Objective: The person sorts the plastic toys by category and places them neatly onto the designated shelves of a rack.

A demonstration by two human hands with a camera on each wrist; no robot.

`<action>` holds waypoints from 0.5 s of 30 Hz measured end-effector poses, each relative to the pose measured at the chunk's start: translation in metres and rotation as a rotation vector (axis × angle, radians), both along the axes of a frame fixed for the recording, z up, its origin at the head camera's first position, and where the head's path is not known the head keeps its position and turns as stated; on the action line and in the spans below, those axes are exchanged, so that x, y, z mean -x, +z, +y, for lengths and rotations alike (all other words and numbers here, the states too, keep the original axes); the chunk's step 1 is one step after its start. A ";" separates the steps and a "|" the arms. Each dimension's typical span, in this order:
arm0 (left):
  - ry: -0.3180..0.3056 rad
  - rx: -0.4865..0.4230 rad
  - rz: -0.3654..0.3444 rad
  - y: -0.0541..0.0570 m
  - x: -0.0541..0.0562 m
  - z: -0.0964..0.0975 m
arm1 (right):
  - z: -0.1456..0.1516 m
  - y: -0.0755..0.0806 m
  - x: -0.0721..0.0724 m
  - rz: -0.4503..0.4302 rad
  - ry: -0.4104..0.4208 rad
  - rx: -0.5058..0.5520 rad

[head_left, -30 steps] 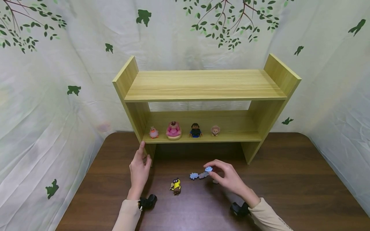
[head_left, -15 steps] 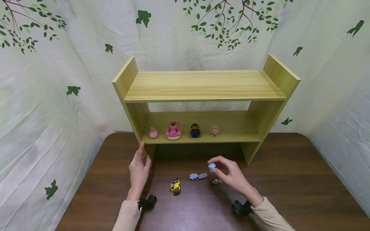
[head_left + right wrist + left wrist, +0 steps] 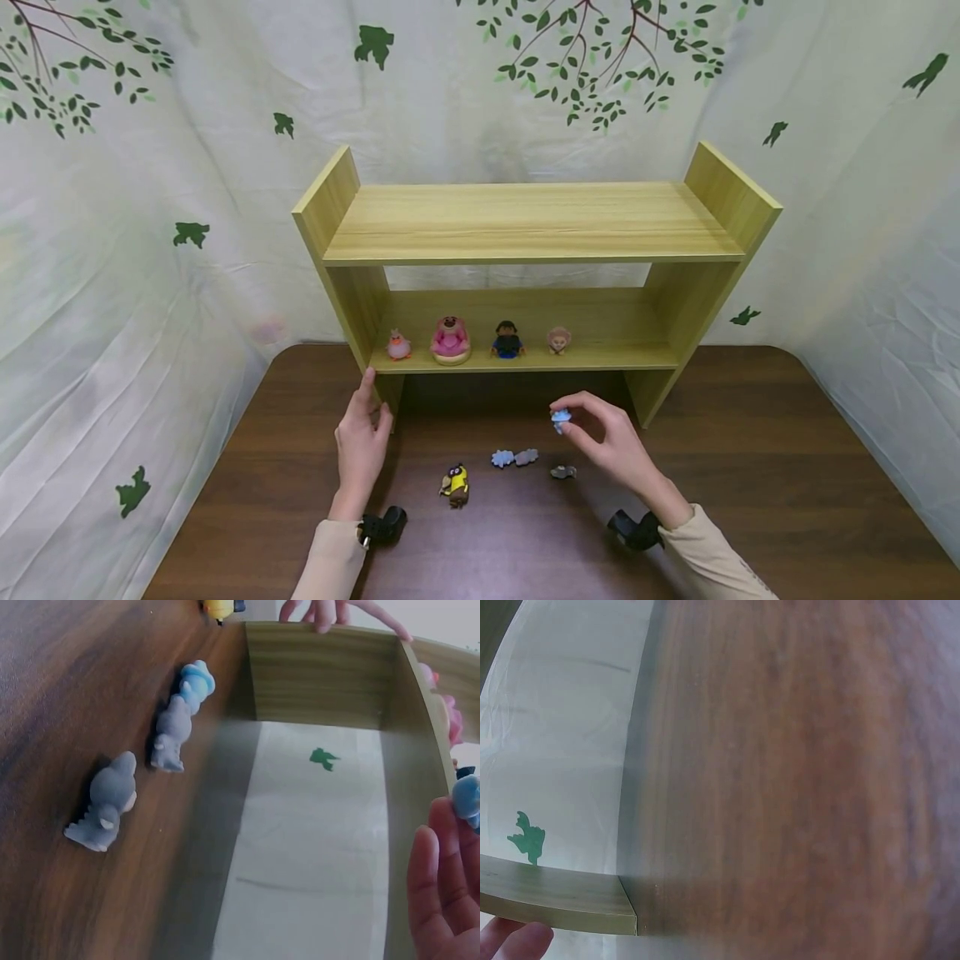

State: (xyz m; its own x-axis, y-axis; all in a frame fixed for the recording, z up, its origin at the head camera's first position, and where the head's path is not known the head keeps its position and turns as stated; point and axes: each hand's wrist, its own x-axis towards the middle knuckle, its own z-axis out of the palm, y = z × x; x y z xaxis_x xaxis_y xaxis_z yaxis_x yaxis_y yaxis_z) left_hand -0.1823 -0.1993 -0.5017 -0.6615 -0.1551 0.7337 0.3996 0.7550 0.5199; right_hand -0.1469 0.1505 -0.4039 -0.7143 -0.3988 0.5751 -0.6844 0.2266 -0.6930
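My right hand (image 3: 617, 440) pinches a small light-blue figurine (image 3: 560, 415) between thumb and fingertips, above the table and in front of the shelf's lower opening. In the right wrist view that figurine (image 3: 466, 799) is partly cut off by the frame edge. On the table below lie another light-blue figurine (image 3: 502, 458), a grey figurine (image 3: 527, 457) beside it and a second grey figurine (image 3: 563, 472) farther right. My left hand (image 3: 360, 446) touches the left side of the wooden shelf (image 3: 532, 221), index finger extended at the middle board's height.
A yellow and brown figurine (image 3: 455, 487) lies nearer the front. Along the middle board stand a pale pink bird figure (image 3: 399, 345), a pink bear (image 3: 451, 340), a dark-haired figure (image 3: 507, 340) and a small pinkish-brown figure (image 3: 558, 340). A leaf-printed curtain (image 3: 225, 167) hangs behind.
My right hand has lifted the light-blue figurine up and to the right, away from the others on the table. The right-hand grey figurine is now uncovered. My left hand has stayed put.
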 end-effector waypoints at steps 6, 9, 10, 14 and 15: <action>-0.003 0.003 0.013 0.000 0.000 0.000 | 0.004 0.004 0.001 -0.024 -0.017 0.016; -0.002 0.005 0.023 0.000 0.000 0.001 | 0.006 0.006 0.002 -0.032 -0.030 0.030; -0.002 0.005 0.024 0.000 0.000 0.001 | 0.007 0.007 0.002 -0.033 -0.035 0.036; 0.001 0.008 0.026 0.000 0.000 0.001 | 0.010 0.010 0.003 -0.042 -0.049 0.054; 0.001 0.009 0.024 0.000 0.000 0.001 | 0.010 0.010 0.004 -0.045 -0.051 0.057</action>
